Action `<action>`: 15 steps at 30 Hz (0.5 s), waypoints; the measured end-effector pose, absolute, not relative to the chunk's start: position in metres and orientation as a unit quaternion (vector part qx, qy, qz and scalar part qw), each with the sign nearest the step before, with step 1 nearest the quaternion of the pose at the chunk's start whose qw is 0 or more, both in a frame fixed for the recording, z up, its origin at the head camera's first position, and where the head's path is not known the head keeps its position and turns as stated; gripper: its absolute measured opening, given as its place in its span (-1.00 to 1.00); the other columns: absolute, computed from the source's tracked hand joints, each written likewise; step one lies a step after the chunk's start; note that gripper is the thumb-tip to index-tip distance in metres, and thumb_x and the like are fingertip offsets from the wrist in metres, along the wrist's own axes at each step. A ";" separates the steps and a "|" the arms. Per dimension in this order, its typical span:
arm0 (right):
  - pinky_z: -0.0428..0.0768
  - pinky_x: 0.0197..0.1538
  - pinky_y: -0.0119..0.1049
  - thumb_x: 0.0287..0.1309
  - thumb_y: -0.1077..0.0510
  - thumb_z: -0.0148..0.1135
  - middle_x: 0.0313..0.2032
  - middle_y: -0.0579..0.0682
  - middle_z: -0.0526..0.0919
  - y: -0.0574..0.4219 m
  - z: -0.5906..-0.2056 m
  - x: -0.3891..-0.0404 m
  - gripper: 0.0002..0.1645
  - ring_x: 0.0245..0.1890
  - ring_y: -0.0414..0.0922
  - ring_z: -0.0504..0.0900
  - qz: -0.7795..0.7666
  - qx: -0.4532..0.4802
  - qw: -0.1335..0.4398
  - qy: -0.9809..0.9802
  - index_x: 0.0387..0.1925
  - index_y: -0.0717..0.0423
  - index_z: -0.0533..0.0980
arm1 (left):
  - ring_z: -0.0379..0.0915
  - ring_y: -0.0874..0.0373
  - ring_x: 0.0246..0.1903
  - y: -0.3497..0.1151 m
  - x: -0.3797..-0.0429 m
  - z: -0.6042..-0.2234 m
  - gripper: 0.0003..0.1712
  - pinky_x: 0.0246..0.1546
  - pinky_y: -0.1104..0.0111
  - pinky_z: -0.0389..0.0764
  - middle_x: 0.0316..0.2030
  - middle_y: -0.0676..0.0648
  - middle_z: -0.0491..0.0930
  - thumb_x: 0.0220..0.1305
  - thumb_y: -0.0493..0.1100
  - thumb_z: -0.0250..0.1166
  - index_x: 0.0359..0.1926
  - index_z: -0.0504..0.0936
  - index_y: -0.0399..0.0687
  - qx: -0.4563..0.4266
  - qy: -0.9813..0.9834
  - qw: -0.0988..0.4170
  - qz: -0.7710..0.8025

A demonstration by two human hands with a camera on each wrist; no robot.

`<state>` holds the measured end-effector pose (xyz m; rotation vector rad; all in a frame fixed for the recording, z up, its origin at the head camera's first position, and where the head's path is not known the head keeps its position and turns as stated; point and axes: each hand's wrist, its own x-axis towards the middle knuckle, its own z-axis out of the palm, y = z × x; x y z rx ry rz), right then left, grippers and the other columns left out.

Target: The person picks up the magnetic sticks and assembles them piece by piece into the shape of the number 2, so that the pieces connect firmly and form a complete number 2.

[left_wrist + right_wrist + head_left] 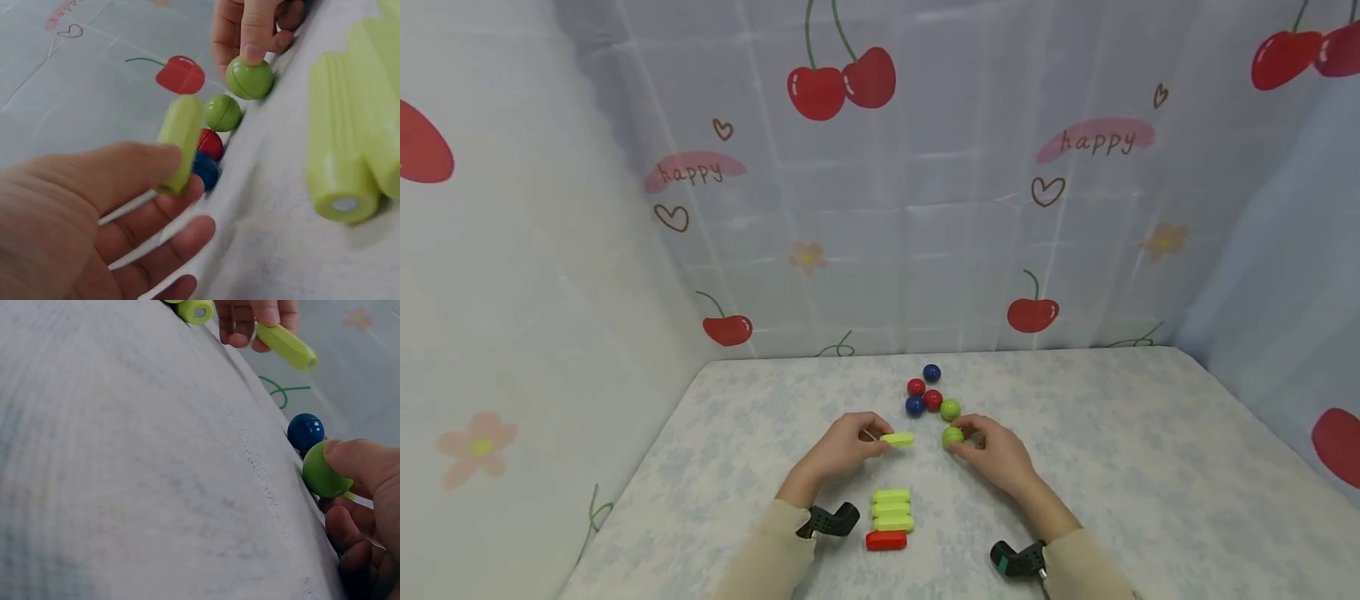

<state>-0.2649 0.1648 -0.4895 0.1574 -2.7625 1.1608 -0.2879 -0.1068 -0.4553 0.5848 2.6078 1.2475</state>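
Note:
Between thumb and fingertips my left hand (847, 442) pinches a yellow-green magnetic rod (897, 439), held above the table with one end pointing right. To its right, my right hand (997, 452) grips a green ball (952, 437) with thumb and fingers; a seam line runs round the ball in the left wrist view. Just behind that ball lies another green ball (950, 409). Nearer the body, several yellow-green rods (891, 509) lie side by side, with a red rod (886, 541) in front of them. A pale magnet shows at one rod's end (342, 204).
Behind the hands sit two red balls (916, 387) and two blue balls (932, 372) in a loose group. The table (760, 400) has a pale mottled cover. A cherry-printed curtain (925, 250) rises at its back and sides. Black wrist cameras (831, 521) are strapped to both wrists.

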 end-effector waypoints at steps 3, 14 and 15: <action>0.43 -0.33 -0.35 0.14 -0.04 0.44 -0.16 -0.11 0.67 0.163 -0.492 -0.264 -0.64 -0.41 -0.25 0.47 0.384 0.053 0.063 -0.920 -0.02 -0.12 0.62 | 0.52 0.18 -0.22 -0.101 -0.293 -0.459 -0.82 -0.16 0.31 0.55 -0.21 0.02 0.67 0.30 -0.14 0.36 -0.08 0.69 0.02 0.198 0.875 0.072 0.435; 0.35 -0.43 -0.40 0.12 -0.03 0.46 -0.18 -0.13 0.68 0.162 -0.490 -0.263 -0.62 -0.51 -0.27 0.39 0.363 0.067 0.096 -0.924 -0.01 -0.12 0.62 | 0.49 0.28 -0.33 -0.079 -0.296 -0.490 -0.86 -0.25 0.42 0.51 -0.33 0.13 0.66 0.25 -0.07 0.42 -0.17 0.73 0.14 0.169 0.868 -0.010 0.467; 0.35 -0.44 -0.40 0.12 -0.03 0.46 -0.18 -0.13 0.68 0.162 -0.490 -0.263 -0.62 -0.53 -0.27 0.38 0.361 0.069 0.096 -0.925 -0.01 -0.12 0.62 | 0.49 0.29 -0.34 -0.078 -0.296 -0.492 -0.86 -0.26 0.42 0.51 -0.34 0.14 0.66 0.24 -0.06 0.43 -0.17 0.73 0.15 0.170 0.870 -0.018 0.463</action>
